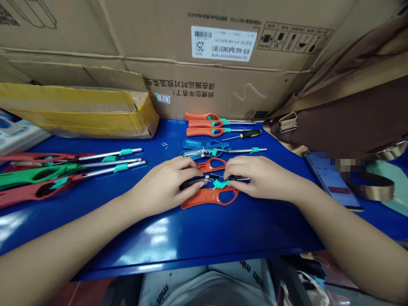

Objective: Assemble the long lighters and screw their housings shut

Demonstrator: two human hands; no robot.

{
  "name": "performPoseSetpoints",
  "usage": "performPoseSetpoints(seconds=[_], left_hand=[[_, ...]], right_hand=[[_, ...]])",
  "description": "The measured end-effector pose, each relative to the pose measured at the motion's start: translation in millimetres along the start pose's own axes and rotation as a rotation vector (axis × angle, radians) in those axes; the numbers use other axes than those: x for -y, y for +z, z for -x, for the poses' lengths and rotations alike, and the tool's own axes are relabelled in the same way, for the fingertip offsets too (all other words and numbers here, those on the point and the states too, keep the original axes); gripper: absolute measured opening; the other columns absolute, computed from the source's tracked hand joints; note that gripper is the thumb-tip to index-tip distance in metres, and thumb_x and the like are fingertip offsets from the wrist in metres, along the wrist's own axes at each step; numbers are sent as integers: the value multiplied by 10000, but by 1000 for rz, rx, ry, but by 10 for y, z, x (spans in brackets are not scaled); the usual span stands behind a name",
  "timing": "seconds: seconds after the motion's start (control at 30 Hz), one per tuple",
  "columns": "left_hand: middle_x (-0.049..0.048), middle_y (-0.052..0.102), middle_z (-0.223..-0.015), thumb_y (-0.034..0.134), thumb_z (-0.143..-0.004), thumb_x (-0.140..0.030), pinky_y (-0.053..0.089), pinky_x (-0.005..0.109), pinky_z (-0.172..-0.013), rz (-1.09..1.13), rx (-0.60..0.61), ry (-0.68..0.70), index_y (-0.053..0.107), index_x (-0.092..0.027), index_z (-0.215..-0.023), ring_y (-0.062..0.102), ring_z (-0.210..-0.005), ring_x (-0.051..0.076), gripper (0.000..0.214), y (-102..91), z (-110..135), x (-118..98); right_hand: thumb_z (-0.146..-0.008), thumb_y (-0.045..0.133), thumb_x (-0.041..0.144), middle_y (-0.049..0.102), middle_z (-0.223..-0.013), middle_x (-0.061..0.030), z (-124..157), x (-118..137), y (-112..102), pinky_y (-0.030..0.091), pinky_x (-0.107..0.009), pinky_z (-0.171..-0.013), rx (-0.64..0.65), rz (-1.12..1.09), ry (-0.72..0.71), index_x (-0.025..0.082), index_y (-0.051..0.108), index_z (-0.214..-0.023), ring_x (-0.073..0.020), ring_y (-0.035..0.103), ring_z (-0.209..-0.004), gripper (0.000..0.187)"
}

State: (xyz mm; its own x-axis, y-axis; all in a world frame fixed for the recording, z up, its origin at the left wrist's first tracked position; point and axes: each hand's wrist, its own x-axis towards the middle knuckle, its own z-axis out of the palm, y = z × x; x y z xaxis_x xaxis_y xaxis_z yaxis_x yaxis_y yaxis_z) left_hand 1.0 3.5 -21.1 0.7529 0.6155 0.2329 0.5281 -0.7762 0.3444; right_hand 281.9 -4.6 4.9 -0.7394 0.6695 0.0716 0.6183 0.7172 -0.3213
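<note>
My left hand (165,182) and my right hand (258,176) meet over an opened orange lighter handle shell (210,196) on the blue table (204,238). Both hands pinch small inner parts between them: a dark metal piece under the left fingers and a teal trigger (219,183) with a thin rod by the right fingers. A second orange shell half (212,163) lies just behind them. A blue shell (204,145) with a metal tube lies farther back.
Several assembled long-nozzle lighters (63,172) in red and green lie at the left. Three orange ones (210,124) and a small screwdriver (245,134) lie at the back. Cardboard boxes (204,63) wall the rear. A phone (333,180) and brown bag (344,114) sit right.
</note>
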Motion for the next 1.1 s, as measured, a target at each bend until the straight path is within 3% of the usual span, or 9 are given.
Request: performPoseSetpoints(seconds=[0.17, 0.37, 0.47, 0.67, 0.77, 0.9, 1.0, 1.1], left_hand=[[91, 676, -1156, 555, -1032, -355, 530, 397, -927, -22, -31, 18, 709, -199, -1180, 623, -1049, 239, 264, -40, 8, -65], [73, 698, -1127, 580, -1023, -389, 491, 382, -872, -60, 3, 86, 693, -208, -1151, 625, -1000, 239, 249, -62, 37, -160], [56, 709, -1079, 608, -1005, -405, 463, 388, -859, -81, 59, 124, 697, -215, -1095, 622, -991, 245, 228, -46, 41, -167], [33, 704, -919, 609, -1002, -433, 424, 374, -811, -106, 104, 169, 699, -207, -987, 621, -931, 228, 243, -52, 47, -172], [19, 703, -891, 643, -975, -436, 418, 371, -799, -98, 102, 187, 697, -207, -983, 626, -899, 219, 236, -82, 48, -189], [35, 716, -1036, 629, -985, -426, 448, 369, -834, -47, 39, 126, 689, -212, -1106, 628, -939, 221, 253, -115, 28, -171], [66, 704, -1120, 530, -1045, -361, 471, 380, -899, -76, -11, 80, 686, -192, -1143, 613, -1021, 238, 250, -119, 3, -107], [79, 706, -1150, 494, -1064, -370, 487, 397, -924, -109, -6, 59, 681, -183, -1195, 626, -1059, 251, 294, -102, -18, -29]], right_hand=[[-1020, 600, 330, 724, -1008, -63, 31, -49, -97, 492, -319, -801, -12, -21, -14, 203, 760, -959, -201, 675, -929, 213], [-985, 653, 263, 688, -1094, -62, 47, -29, -92, 493, -314, -823, 36, 3, -41, 216, 755, -1038, -204, 659, -991, 124], [-996, 611, 198, 675, -1061, -54, 30, -13, -46, 480, -298, -792, 67, 2, -51, 199, 738, -981, -189, 649, -954, 127], [-1026, 544, 214, 658, -1008, -59, 22, -22, -50, 461, -297, -777, -24, -43, -46, 180, 679, -967, -176, 619, -891, 151], [-1016, 542, 226, 655, -986, -52, 46, -36, -110, 436, -303, -758, -38, 35, 4, 190, 661, -939, -181, 607, -870, 147], [-1015, 548, 305, 663, -973, -45, 96, -101, -194, 403, -314, -710, 46, 151, 111, 205, 665, -926, -189, 599, -822, 178], [-979, 605, 436, 686, -962, -41, 149, -159, -243, 406, -316, -710, 129, 108, 210, 221, 680, -929, -200, 610, -818, 234], [-933, 635, 359, 707, -949, -33, 196, -189, -265, 408, -305, -701, 216, 50, 273, 231, 679, -909, -201, 618, -822, 137]])
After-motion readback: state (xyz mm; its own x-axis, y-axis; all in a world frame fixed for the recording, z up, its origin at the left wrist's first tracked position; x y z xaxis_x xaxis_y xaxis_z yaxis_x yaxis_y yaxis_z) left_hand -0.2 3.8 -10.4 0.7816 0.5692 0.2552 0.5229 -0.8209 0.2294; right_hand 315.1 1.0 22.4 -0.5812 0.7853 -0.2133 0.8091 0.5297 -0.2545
